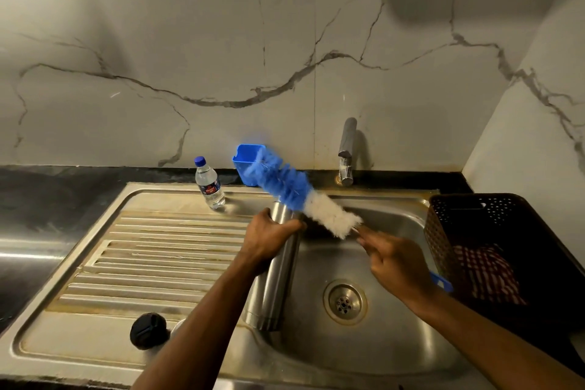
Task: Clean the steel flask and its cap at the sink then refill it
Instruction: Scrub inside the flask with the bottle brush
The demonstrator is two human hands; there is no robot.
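Nearest of all, the black cap (pixel 148 330) is sitting on the flat near-left part of the sink (pixel 95 355). It is probably lying there so the flask is open for cleaning and the cap is easy to reach when its turn comes.

A little farther in, the steel flask (pixel 274 279) is leaning over the left edge of the basin, bottom end near and open mouth far. The person's left hand (pixel 267 237) is wrapping its fingers round the top part of the flask, close to the mouth. This is likely keeping the flask from sliding and tipping the mouth toward the brush.

To the right, the right hand (pixel 394 266) is gripping the thin handle of the bottle brush (pixel 304 196) with its fingers curled round it. A blue bit of the handle is poking out behind the hand. The fluffy brush head is outside the flask, just above and past its mouth, with the white part near the hand and the blue part far and blurry. It looks like the brush is being lined up with the mouth or is coming out of it; which one cannot be told.

On the right a dark basket (pixel 493 250) is holding a checked cloth (pixel 484 275). Farther back a small water bottle (pixel 209 184) is standing on the sink's far edge, maybe waiting for the refill. A blue holder (pixel 245 165) is sitting by the wall, and the tap (pixel 346 152) is standing to its right, with no water seen running
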